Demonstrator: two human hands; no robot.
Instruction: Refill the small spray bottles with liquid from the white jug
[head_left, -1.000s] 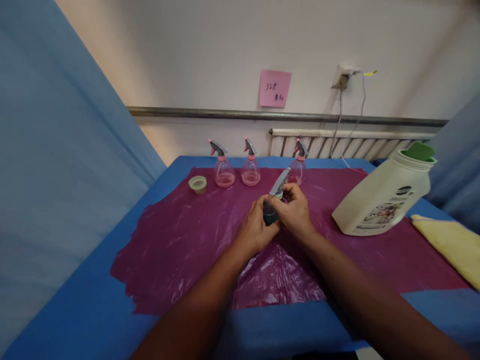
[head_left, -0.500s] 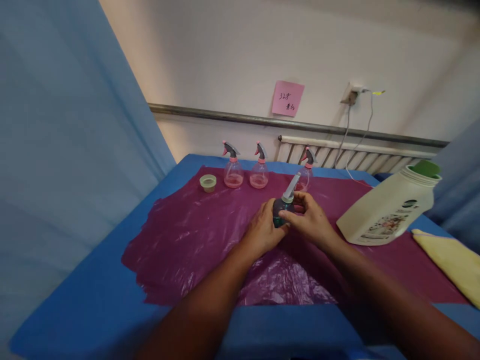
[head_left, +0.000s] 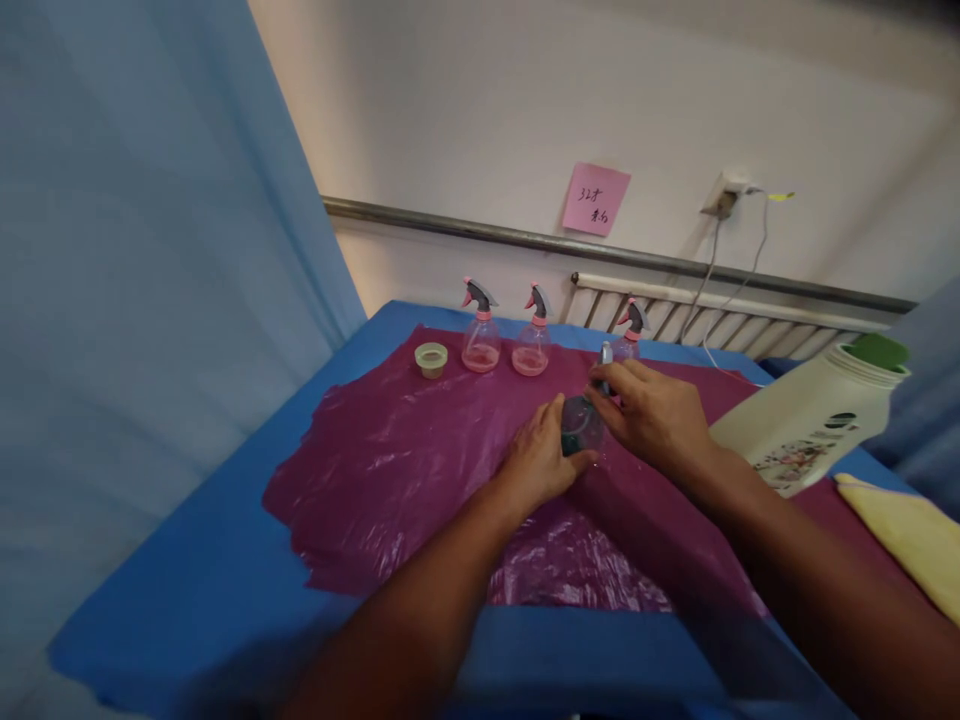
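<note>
A small clear spray bottle with green liquid low inside stands on the purple plastic sheet. My left hand is wrapped around the body of this bottle from the left, thumb in front. Up at the bottle's neck, my right hand pinches the grey spray head, whose lower part is mostly hidden by the fingers. Just behind that hand is a pink-and-grey spray bottle, partly covered.
Two more spray bottles with pink liquid stand at the back, beside a small round cup. On the right are a large cream jug with a green lid and a yellow cloth. A blue curtain hangs left.
My right hand has moved from the bottle's body up to its spray head, which has turned. My left hand stays around the bottle. The whole view has shifted slightly.
</note>
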